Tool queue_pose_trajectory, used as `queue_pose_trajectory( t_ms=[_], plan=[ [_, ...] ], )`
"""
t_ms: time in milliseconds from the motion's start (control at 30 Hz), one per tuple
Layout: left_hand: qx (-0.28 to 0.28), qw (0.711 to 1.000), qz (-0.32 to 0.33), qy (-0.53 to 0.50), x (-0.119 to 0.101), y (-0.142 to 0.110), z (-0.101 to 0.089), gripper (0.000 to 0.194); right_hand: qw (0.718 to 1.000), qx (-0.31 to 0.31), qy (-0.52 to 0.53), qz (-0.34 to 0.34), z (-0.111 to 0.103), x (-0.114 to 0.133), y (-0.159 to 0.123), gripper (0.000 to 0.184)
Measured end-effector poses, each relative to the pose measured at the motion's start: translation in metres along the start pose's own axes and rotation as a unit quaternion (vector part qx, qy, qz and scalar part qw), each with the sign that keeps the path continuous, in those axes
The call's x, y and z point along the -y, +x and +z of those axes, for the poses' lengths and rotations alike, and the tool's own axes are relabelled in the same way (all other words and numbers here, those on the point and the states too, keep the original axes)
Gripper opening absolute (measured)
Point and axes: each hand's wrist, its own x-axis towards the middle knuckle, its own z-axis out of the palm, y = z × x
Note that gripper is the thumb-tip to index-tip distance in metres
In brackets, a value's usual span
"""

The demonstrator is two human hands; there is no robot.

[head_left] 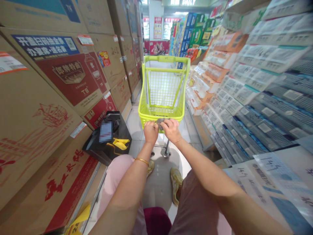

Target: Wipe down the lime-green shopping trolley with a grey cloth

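Lime-green shopping cart (164,112); right hand (171,129) grips grey rag (160,123) at near rim. Left hand (151,132) curled beside rag; cannot tell whether gripping.

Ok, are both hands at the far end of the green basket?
No, the left hand and right hand are at the near end of the green basket, by a grey wad.

There are two hands (151,132), one cart (164,111), two shoes (176,185)
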Motion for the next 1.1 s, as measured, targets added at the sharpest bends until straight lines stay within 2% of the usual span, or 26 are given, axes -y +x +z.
queue_pose_trajectory(
  t_ms=[133,267,400,533,767,900,967,1100],
  plan=[
    [0.001,1.000,-0.010,0.007,-0.001,0.002,0.001,0.018,0.997,0.072,0.006,-0.020,0.009,0.001,-0.015,0.019],
    [-0.013,1.000,-0.004,0.006,-0.001,0.002,0.003,0.021,0.988,0.140,0.019,-0.069,0.014,0.001,-0.032,0.017],
    [-0.008,1.000,-0.003,0.010,-0.001,0.002,0.004,0.021,0.980,0.170,0.008,-0.103,0.016,0.001,-0.042,0.017],
    [-0.001,1.000,-0.003,0.016,-0.001,0.002,0.002,0.022,0.986,0.137,0.006,-0.096,0.010,0.002,-0.032,0.018],
    [-0.004,1.000,0.006,0.020,-0.001,-0.002,0.002,0.021,1.000,0.006,0.011,0.019,-0.008,-0.001,0.004,0.023],
    [0.000,1.000,0.006,0.018,0.000,-0.004,0.003,0.021,0.999,-0.031,0.009,0.040,-0.007,-0.001,0.006,0.024],
    [0.004,1.000,0.006,0.020,0.001,-0.004,0.003,0.020,0.999,-0.017,0.009,0.027,-0.002,0.000,0.000,0.023],
    [-0.004,1.000,0.006,0.024,0.001,-0.003,0.002,0.022,0.996,0.081,0.025,-0.009,0.008,0.002,-0.019,0.021]
  ],
)
